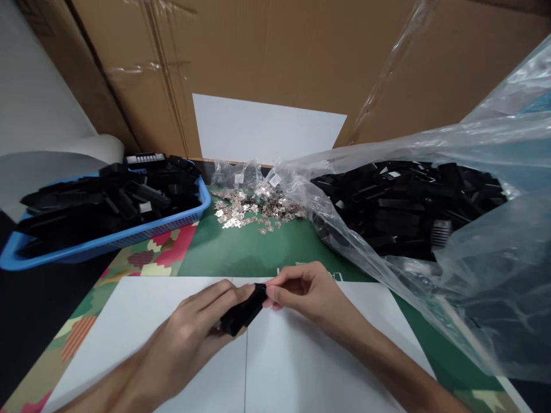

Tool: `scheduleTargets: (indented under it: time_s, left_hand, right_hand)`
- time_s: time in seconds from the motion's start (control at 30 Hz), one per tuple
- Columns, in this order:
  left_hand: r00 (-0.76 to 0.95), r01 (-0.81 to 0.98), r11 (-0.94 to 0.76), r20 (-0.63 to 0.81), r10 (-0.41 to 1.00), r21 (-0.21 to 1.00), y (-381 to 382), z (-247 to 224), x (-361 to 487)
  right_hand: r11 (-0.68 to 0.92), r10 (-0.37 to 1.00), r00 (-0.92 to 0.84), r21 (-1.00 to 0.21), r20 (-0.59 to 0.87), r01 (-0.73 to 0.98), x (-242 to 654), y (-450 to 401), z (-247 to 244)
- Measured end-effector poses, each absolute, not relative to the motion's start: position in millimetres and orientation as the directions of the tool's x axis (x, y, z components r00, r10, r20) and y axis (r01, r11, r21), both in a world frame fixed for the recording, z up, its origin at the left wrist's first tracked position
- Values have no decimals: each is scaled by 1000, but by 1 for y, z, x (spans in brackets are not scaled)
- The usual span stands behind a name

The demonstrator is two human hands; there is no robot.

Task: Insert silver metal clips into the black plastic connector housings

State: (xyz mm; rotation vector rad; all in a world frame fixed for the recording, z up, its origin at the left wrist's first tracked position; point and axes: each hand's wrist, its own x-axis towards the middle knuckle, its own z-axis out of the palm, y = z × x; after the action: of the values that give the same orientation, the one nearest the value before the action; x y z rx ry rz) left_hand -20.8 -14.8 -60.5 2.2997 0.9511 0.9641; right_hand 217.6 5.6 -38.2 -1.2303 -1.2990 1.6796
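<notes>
A black plastic part (244, 311), oblong and hollow-looking, is tilted above the white sheet, its far end raised to the right. My left hand (196, 321) is closed around it, with the thumb below and the fingers over the top. At its upper right end, the fingertips of my right hand (301, 289) are pinched together and touch the part. Whatever lies between those fingertips is hidden. Beyond my hands, a pile of small silvery metal clips (247, 211) spreads on the green board.
Black parts fill a blue basket (129, 232) at the left. More of them lie in a clear plastic bag (359, 244) at the right, its film reaching toward the front. White paper (293, 367) lies beneath my hands. A cardboard wall (267, 51) stands behind.
</notes>
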Motion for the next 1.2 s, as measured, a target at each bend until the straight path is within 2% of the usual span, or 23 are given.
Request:
scheduleTargets:
  time_s: [0.13, 0.3, 0.5, 0.63, 0.77, 0.93, 1.07, 1.2]
  left_hand:
    - [528, 408, -609, 369, 765, 680, -12, -56, -19]
    - [534, 433, -600, 345, 772, 673, -14, -56, -21]
    - [532, 421, -651, 410, 741, 632, -18, -57, -20]
    - [518, 428, -655, 426, 742, 622, -18, -56, -19]
    - [514, 419, -712, 500, 698, 563, -17, -55, -18]
    - [594, 460, -727, 432, 678, 509, -18, -48, -18]
    - [614, 466, -754, 444, 652, 463, -19, -46, -19]
    - [605, 452, -731, 427, 672, 510, -22, -52, -20]
  right_hand:
    - [-208, 901, -363, -970, -239, 122, 224, 7, -30]
    - [-148, 913, -344, -964, -220, 223, 219, 3, -30]
    - [-123, 942, -280, -967, -185, 223, 217, 1, -25]
    - [-76, 943, -301, -971, -144, 225, 220, -1, -23]
    - [-80, 939, -308, -967, -155, 242, 221, -1, -22]
    - [-53, 934, -326, -960, -145, 276, 223, 0, -19]
    - [-47, 932, -332, -955, -148, 293, 223, 0, -17]
    - [-64, 932, -318, -942, -174, 330, 222, -2, -14]
